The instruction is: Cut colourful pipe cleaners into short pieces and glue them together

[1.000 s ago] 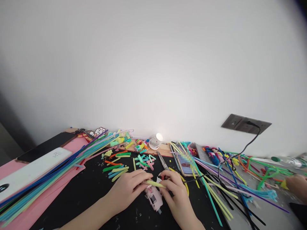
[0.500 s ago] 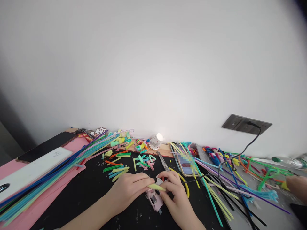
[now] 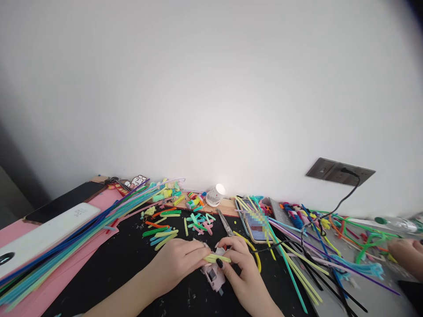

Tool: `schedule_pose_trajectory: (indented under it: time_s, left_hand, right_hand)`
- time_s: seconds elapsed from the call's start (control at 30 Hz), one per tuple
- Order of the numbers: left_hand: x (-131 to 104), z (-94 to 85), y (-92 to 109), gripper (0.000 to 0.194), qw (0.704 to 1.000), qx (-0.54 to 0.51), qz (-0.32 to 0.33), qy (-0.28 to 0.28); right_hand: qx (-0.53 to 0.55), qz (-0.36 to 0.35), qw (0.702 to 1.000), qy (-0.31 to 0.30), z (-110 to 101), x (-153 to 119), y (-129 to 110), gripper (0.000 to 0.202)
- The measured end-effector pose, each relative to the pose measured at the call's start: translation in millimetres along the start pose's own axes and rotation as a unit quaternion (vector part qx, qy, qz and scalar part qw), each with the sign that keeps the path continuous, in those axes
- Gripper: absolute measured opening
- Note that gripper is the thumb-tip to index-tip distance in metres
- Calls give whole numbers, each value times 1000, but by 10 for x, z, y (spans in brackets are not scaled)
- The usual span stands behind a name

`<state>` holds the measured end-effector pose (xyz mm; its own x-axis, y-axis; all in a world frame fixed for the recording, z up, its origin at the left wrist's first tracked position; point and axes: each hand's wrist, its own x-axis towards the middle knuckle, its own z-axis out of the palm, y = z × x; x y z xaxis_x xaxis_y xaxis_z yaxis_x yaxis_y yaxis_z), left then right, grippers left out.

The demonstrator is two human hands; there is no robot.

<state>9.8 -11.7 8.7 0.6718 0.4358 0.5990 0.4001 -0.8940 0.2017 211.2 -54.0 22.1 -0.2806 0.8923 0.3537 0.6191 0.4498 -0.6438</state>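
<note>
Pale yellow pipe cleaner pieces (image 3: 214, 258) lie between my two hands. My left hand (image 3: 178, 262) has its fingers closed on their left end. The right end is pinched between thumb and fingers of my right hand (image 3: 238, 259). Just below the pieces, a small pink device (image 3: 213, 278) rests on the black mat (image 3: 115, 264), partly covered by my hands. Short cut pipe cleaners (image 3: 200, 222) in green and pink are scattered beyond my hands, with green, orange and blue ones (image 3: 161, 231) to the left. Scissors (image 3: 225, 222) lie open above my right hand.
A paper cup (image 3: 216, 195) stands by the wall. Long pipe cleaners (image 3: 82, 229) cross the left side. A phone (image 3: 259, 229) lies at right, near a black cable. Another person's hand (image 3: 406, 255) is at the far right, near a bottle (image 3: 396, 223).
The yellow pieces between my hands now lie more level, and my right thumb has shifted onto them. The other person's hand at the far right has moved slightly left.
</note>
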Motion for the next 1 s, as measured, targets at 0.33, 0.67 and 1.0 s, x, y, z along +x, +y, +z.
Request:
schedule_pose_trajectory:
  time_s: [0.33, 0.67, 1.0]
  left_hand:
    - [-10, 28, 4, 20, 1000, 7, -1, 5]
    - [35, -21, 38, 21, 1000, -6, 23, 5]
    - [40, -24, 27, 21, 999, -30, 21, 1]
  right_hand:
    - [16, -1, 1000, 8, 18, -25, 25, 18]
    - [-62, -101, 992, 38, 7, -8, 1, 18]
    - [-58, -103, 993, 32, 18, -10, 25, 18]
